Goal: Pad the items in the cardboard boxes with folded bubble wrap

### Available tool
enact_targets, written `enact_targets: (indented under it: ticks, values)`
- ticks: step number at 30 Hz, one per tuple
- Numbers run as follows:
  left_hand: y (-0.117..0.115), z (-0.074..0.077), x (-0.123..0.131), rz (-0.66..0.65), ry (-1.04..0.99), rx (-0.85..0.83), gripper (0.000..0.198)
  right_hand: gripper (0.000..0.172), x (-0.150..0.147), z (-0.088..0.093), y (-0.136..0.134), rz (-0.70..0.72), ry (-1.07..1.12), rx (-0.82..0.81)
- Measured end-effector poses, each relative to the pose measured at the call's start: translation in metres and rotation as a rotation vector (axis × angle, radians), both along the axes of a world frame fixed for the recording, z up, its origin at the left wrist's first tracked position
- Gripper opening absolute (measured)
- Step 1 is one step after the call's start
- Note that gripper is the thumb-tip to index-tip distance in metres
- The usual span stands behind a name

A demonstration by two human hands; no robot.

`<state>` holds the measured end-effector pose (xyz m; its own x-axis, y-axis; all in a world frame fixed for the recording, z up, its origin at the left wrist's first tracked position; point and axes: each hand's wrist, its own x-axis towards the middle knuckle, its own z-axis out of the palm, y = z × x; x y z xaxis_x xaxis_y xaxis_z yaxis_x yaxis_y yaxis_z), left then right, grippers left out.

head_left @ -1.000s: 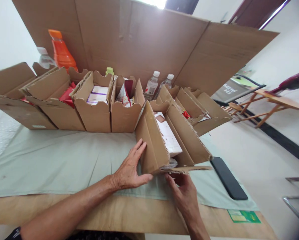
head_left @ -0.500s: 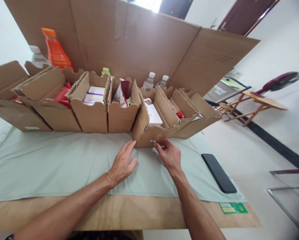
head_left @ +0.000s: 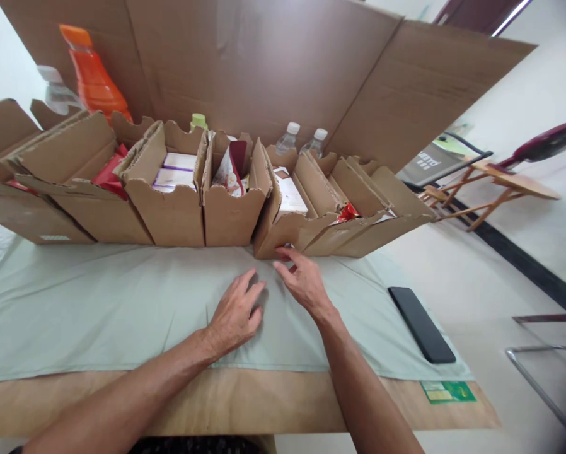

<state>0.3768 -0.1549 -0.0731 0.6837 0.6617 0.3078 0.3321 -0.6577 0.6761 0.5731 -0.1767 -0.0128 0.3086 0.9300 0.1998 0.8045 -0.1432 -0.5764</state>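
Several brown cardboard boxes with open tops stand in a row. Closest to my hands is the cardboard box right of the middle, with a white carton inside. My right hand is at its front, thumb and forefinger apart and nothing visible between them; whether a fingertip touches the box I cannot tell. A small dark and pale patch shows on the box front just above those fingers. Over the green cloth, short of the row, my left hand is open with bent, spread fingers and holds nothing.
Behind the row rises a tall cardboard panel, with an orange bottle and clear bottles before it. A black phone lies on the cloth at right, near a green card on the wooden table edge. A folding chair stands beyond.
The box with the white carton has moved back, closer in line with its neighbours. My left hand has come away from its corner, and my right fingers have spread apart.
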Motion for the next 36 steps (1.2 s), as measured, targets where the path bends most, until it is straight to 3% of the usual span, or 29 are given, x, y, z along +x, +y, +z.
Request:
enact_targets:
  ticks: [4,8,12,16,18,20,23,25,27,29,33,36]
  values:
    - [0.001,0.002,-0.001,-0.017,0.020,0.023,0.047,0.037,0.008,-0.005,0.009,0.019,0.020,0.065]
    - [0.000,0.001,0.001,-0.014,-0.022,-0.003,0.046,0.028,0.003,0.001,-0.006,0.044,0.019,0.127]
    - [-0.001,0.000,0.004,0.003,-0.093,-0.010,0.044,0.024,-0.027,0.029,-0.013,0.109,-0.027,0.279]
    - [-0.001,0.001,0.008,0.032,-0.171,-0.016,0.038,0.033,-0.066,0.071,0.015,0.183,-0.219,0.490]
    - [0.002,0.004,0.010,0.065,-0.237,-0.037,0.037,0.045,-0.082,0.089,0.040,0.178,-0.314,0.423]
    - [0.006,0.009,0.009,0.137,-0.327,-0.062,0.037,0.055,-0.094,0.103,0.067,0.154,-0.419,0.243]
    - [0.016,0.025,-0.002,0.313,-0.477,-0.089,0.034,0.042,-0.103,0.114,0.092,0.108,-0.564,-0.025]
    - [0.019,0.039,-0.016,0.428,-0.570,-0.088,0.031,0.034,-0.105,0.115,0.089,0.090,-0.615,-0.087]
    - [0.015,0.052,-0.035,0.528,-0.694,-0.114,0.029,0.028,-0.107,0.112,0.069,0.088,-0.634,-0.072]
    - [0.005,0.060,-0.057,0.606,-0.818,-0.177,0.031,0.024,-0.107,0.105,0.031,0.124,-0.633,0.028]
    - [-0.020,0.062,-0.096,0.676,-0.810,-0.287,0.043,0.026,-0.093,0.094,-0.077,0.304,-0.505,0.349]
    - [-0.030,0.062,-0.112,0.654,-0.723,-0.308,0.053,0.033,-0.060,0.085,-0.166,0.354,-0.409,0.328]
